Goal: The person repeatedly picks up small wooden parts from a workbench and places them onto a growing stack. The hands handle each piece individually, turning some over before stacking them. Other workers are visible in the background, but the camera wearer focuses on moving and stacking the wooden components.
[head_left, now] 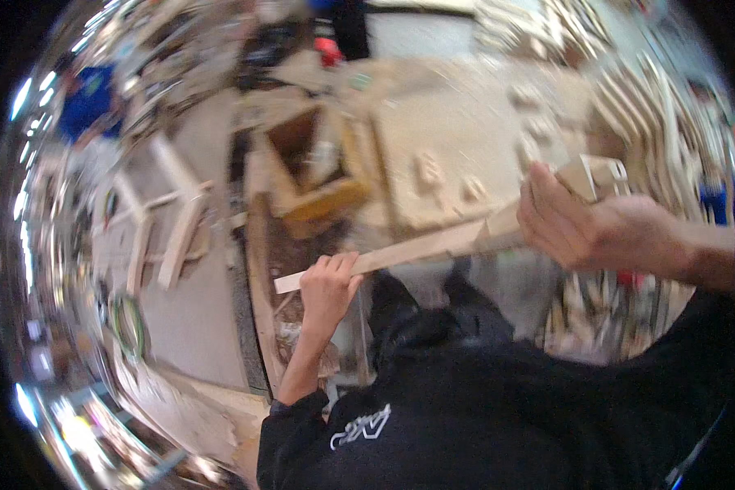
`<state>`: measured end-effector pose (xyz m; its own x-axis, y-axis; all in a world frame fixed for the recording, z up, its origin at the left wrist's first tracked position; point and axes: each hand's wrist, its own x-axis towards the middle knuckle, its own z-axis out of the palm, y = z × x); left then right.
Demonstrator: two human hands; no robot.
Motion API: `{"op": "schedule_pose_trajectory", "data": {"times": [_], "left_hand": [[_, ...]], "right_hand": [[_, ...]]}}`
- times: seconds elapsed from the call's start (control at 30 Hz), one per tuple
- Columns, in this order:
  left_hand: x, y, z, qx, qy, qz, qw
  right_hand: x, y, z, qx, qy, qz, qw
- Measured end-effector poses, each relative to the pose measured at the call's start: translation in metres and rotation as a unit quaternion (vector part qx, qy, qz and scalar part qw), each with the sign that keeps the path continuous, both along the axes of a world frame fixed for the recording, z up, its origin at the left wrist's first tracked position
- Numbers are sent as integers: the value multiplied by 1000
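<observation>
A long pale wooden piece spans the space in front of my body, sloping up from left to right. My left hand is wrapped round it near its squared left end. Around the wider right part my right hand is closed, and the far end sticks out beyond the fingers, angled and blurred. Part of the wood is hidden behind my right hand. Just beyond it lies a worktable with small wooden blocks on it.
A yellowish wooden box stands left of the worktable. Farther left, a wooden frame rests on another table. Curved wooden parts are stacked at the right. Wood scraps lie low at the right. A person in blue is at the far left.
</observation>
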<state>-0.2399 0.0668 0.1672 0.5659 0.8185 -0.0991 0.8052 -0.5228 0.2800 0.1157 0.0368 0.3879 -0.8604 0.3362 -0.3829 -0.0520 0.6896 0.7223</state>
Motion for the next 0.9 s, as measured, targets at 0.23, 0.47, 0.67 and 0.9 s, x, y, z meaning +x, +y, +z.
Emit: {"op": "schedule_pose_trajectory", "data": {"times": [0.23,0.47,0.67,0.9], "left_hand": [[148,-28,-77,23,-89,-223,970],[215,-8,-125,155,-71,-244,954],[256,-3,-154,194,2,-280,940],[292,-13,-155,179,60,-279,942]], "right_hand": [[140,-115,-78,-17,-84,-221,972],[198,-117,-121,55,-70,-299,950],[241,-155,-129,98,76,-323,938],[302,-208,-163,189,425,-396,792]]}}
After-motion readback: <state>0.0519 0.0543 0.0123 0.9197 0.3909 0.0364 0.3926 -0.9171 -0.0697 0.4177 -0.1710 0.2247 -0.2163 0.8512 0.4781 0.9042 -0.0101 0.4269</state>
